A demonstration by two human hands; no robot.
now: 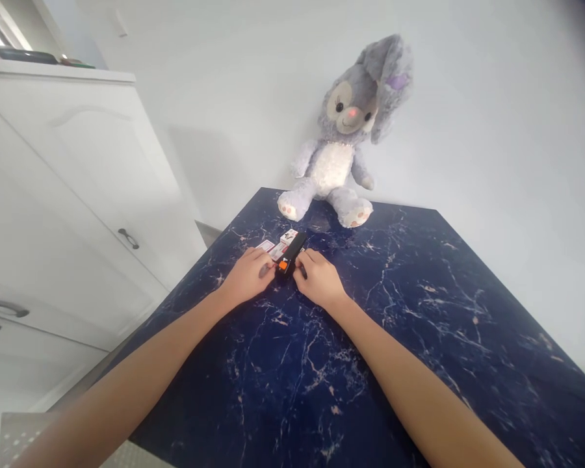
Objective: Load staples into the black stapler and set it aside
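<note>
Grey plush rabbit (341,149) seated against the wall, dark blue marbled table (419,312), white cabinet (68,195) at left.

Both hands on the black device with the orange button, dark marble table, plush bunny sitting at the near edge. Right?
Not quite. The head view shows the plush bunny at the far edge of the table, against the wall, not the near edge. The rest holds: left hand and right hand meet at the black device with the orange button.
</note>
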